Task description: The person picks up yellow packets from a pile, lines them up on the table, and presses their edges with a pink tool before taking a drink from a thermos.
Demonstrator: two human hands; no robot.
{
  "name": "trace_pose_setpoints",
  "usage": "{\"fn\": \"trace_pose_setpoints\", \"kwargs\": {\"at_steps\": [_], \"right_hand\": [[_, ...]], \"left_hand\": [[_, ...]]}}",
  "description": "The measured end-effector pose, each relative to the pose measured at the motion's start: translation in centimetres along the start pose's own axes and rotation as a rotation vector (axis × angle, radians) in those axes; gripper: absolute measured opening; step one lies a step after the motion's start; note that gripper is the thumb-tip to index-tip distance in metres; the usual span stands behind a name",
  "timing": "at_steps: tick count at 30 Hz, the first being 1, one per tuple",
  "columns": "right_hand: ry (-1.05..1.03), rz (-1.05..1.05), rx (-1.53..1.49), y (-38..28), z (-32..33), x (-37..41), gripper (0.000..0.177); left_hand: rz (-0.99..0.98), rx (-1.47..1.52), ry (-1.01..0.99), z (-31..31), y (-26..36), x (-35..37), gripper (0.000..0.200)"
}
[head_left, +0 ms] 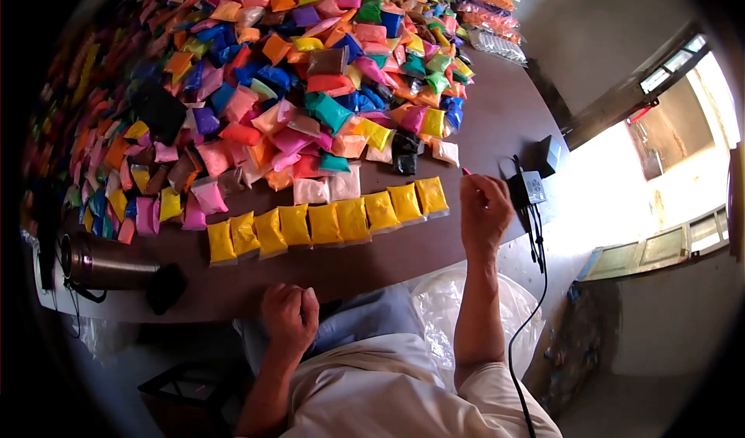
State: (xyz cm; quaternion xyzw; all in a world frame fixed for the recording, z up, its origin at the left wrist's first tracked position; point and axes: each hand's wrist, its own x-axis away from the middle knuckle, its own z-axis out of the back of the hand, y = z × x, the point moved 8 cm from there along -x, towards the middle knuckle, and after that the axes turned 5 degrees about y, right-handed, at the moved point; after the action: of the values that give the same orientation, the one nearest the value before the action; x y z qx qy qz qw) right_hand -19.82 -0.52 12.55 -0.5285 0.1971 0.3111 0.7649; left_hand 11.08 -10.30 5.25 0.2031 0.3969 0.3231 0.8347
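A row of several small yellow packets (339, 222) lies side by side along the near part of the brown table (403, 256). My right hand (485, 213) is closed just beyond the row's right end, above the table's edge. A tiny reddish tip shows by its fingers, too small to identify. At the near edge of the table, in front of my lap, my left hand (290, 314) is curled closed with nothing visible in it. Two pale packets (328, 187) lie directly behind the yellow row.
A large heap of colourful packets (334, 73) covers the far and left table. A metal flask (109, 263) lies at left beside a black object (165, 289). At right are a power adapter (533, 187) with cables and a black box (549, 155). Clear plastic (442, 314) hangs below the edge.
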Motion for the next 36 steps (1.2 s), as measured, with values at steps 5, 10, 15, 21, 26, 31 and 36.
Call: {"fn": "trace_pose_setpoints", "kwargs": {"at_steps": [5, 10, 15, 21, 26, 31, 36], "right_hand": [[-0.086, 0.116, 0.105, 0.6, -2.2, 0.7, 0.009], [-0.334, 0.132, 0.161, 4.0, -4.8, 1.7, 0.006], [-0.158, 0.370, 0.141, 0.8, -3.1, 1.6, 0.006], [-0.426, -0.053, -0.244, -5.5, -8.0, 5.5, 0.008], [-0.901, 0.099, -0.608, -18.4, -14.1, 12.5, 0.036], [-1.105, 0.384, -0.584, -29.7, -19.7, 19.3, 0.088], [-1.211, 0.420, -0.630, -35.2, -24.9, 23.5, 0.118]], "left_hand": [[-0.014, -0.001, -0.011, -0.2, -0.4, 0.5, 0.018], [-0.008, 0.013, 0.008, -0.3, -0.4, 0.2, 0.022], [-0.004, -0.013, 0.058, 0.3, -0.5, 0.7, 0.025], [0.017, 0.074, 0.106, 0.4, -0.9, 0.9, 0.024], [0.063, 0.078, 0.066, 0.5, -1.1, 1.2, 0.015], [0.056, 0.191, 0.075, 0.8, -1.9, 1.8, 0.025], [0.162, 0.291, -0.070, -1.9, -2.9, 3.8, 0.031]]}}
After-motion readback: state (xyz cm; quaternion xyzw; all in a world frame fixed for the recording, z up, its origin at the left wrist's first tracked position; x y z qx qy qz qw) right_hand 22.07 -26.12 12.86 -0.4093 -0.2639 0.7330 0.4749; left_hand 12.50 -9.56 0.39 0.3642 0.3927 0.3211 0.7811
